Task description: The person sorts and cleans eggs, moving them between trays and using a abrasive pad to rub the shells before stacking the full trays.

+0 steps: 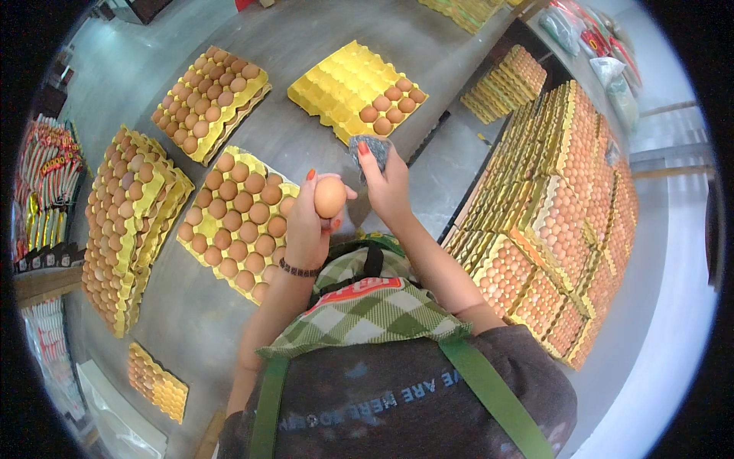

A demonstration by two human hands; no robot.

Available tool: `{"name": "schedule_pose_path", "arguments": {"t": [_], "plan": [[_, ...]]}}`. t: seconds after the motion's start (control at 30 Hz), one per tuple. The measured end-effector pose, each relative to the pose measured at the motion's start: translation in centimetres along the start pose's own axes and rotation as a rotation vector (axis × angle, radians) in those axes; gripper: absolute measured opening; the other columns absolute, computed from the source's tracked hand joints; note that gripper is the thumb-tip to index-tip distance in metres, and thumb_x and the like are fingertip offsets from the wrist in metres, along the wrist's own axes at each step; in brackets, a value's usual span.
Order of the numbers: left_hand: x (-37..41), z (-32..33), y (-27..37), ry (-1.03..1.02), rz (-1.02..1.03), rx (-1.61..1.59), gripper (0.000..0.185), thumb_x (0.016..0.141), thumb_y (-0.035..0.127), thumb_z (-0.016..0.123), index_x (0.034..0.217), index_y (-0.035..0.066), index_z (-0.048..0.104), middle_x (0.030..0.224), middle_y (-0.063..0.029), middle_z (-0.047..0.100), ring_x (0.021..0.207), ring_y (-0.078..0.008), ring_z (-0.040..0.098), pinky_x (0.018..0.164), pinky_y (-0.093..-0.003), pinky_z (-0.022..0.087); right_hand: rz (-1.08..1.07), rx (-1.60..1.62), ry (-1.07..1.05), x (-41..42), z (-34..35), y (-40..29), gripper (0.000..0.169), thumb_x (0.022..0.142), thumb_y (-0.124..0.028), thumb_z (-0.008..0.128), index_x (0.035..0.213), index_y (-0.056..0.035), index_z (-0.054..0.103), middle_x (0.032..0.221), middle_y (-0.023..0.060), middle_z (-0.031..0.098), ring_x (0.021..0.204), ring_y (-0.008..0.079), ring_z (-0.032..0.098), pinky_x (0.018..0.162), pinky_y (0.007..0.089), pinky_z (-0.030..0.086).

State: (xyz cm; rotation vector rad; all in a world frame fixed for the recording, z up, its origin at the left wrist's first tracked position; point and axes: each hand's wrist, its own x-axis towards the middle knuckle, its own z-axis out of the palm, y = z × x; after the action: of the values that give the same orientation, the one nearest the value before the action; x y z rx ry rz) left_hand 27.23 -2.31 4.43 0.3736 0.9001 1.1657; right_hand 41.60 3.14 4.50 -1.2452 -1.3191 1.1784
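A brown egg point(330, 197) rests in my left hand point(311, 221), held between the fingers and thumb. My right hand point(387, 182) grips a grey scouring pad point(370, 154), which looks like steel wool, a little to the right of the egg and apart from it. Just left of my left hand lies a yellow egg tray point(207, 225) full of brown eggs except for an empty cup or so. Beyond my hands stands another yellow egg tray point(330, 80), with several eggs at its right end and bare cups over the rest.
Stacked trays of eggs stand at the upper left point(209, 100) and left point(123, 229). A large bank of stacked egg trays point(550, 229) rises close on my right. A partly filled tray point(157, 383) lies at the lower left, and bagged goods point(51, 172) line the far left.
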Motion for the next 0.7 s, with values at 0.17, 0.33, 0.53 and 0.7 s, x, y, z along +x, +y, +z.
{"name": "schedule_pose_path", "arguments": {"t": [0.17,0.33,0.53,0.7], "plan": [[0.8,0.5,-1.7,0.263,-0.081,-0.093,0.037,0.108,0.039,0.04,0.108,0.01,0.062,0.082,-0.0019,0.067,0.057,-0.0074,0.05,0.049,-0.0214,0.037,-0.633,-0.364,-0.159,-1.2,1.9,0.9,0.041,0.098,-0.035,0.064,0.117,0.0015,0.063,0.096,0.0173,0.07,0.079,0.0262,0.066,0.078,0.0365,0.053],[-2.8,-1.3,-1.2,-0.149,-0.08,0.429,0.038,0.108,0.038,0.041,0.109,0.008,0.065,0.09,-0.0025,0.067,0.07,-0.0074,0.054,0.06,-0.0225,0.042,0.062,-0.051,0.007,1.4,-1.7,4.8,0.043,0.098,-0.037,0.064,0.114,0.0031,0.064,0.091,0.017,0.071,0.082,0.0286,0.067,0.079,0.0404,0.052],[-1.2,-4.0,-5.8,0.119,-0.168,-0.347,0.035,0.104,0.048,0.047,0.119,0.018,0.058,0.109,0.0022,0.064,0.105,-0.0149,0.062,0.087,-0.0331,0.054,-0.185,-0.13,-0.314,-5.3,2.7,3.1,0.039,0.099,-0.034,0.063,0.113,0.0021,0.065,0.095,0.0149,0.072,0.087,0.0238,0.067,0.082,0.0376,0.052],[-1.8,-3.0,-4.2,0.149,-0.166,-0.12,0.045,0.107,0.047,0.036,0.113,0.01,0.061,0.099,-0.0022,0.067,0.083,-0.0134,0.063,0.069,-0.0269,0.053,-0.097,-0.12,-0.21,-4.1,3.3,4.9,0.04,0.099,-0.037,0.063,0.104,0.0024,0.064,0.086,0.0167,0.072,0.079,0.0259,0.067,0.075,0.0388,0.052]]}}
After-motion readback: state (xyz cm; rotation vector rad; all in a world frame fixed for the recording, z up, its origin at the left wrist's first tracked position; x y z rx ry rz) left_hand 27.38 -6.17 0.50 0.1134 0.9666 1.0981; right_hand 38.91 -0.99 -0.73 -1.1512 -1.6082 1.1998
